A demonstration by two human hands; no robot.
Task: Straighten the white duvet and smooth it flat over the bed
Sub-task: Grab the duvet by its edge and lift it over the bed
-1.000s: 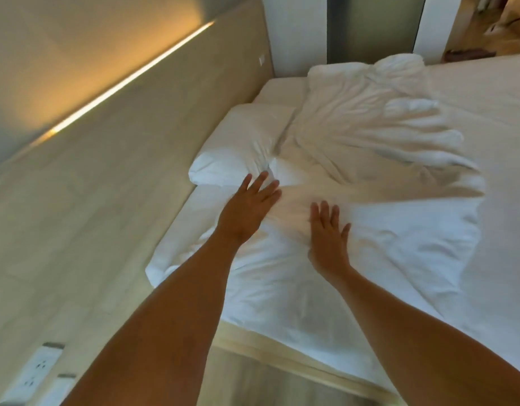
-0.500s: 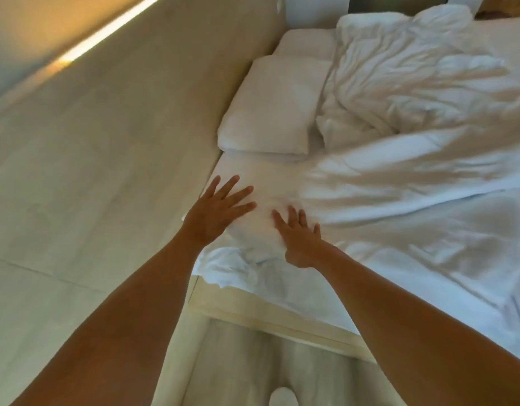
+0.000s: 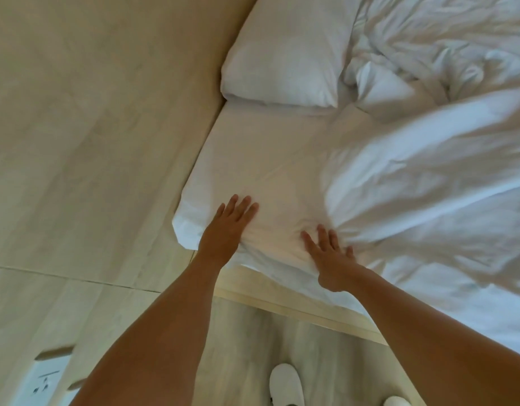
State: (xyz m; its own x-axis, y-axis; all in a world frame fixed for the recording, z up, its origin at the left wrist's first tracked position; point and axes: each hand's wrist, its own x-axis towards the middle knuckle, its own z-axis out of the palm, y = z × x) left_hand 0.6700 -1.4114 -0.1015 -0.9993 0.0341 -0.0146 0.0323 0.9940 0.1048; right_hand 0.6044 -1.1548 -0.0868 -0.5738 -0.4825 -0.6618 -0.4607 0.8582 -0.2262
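2 bare hands lie on the white duvet [image 3: 428, 171] at the near corner of the bed [image 3: 282, 300], by the wooden headboard panel [image 3: 106, 112]. the left hand [image 3: 226, 227] is flat, fingers straight and close together, palm down just inside the duvet's rounded corner, which hangs a little over the bed's side edge. the right hand [image 3: 332, 253] is just beside it toward the bed's middle, fingers straight and spread, pressing down where a fan of creases gathers; neither hand pinches cloth. between the 2 hands the cover is bunched into small folds. from the hands up to the head edge it lies fairly flat; farther across the bed it is heaped in thick rumpled folds. 1 white pillow [image 3: 285, 54] lies at the head edge against the panel, its inner side touching the heap. on the floor beside the bed's wooden frame are 2 white slippers [image 3: 286, 385], 1 only partly in view. 1 white socket plate [image 3: 45, 382] shows on the panel
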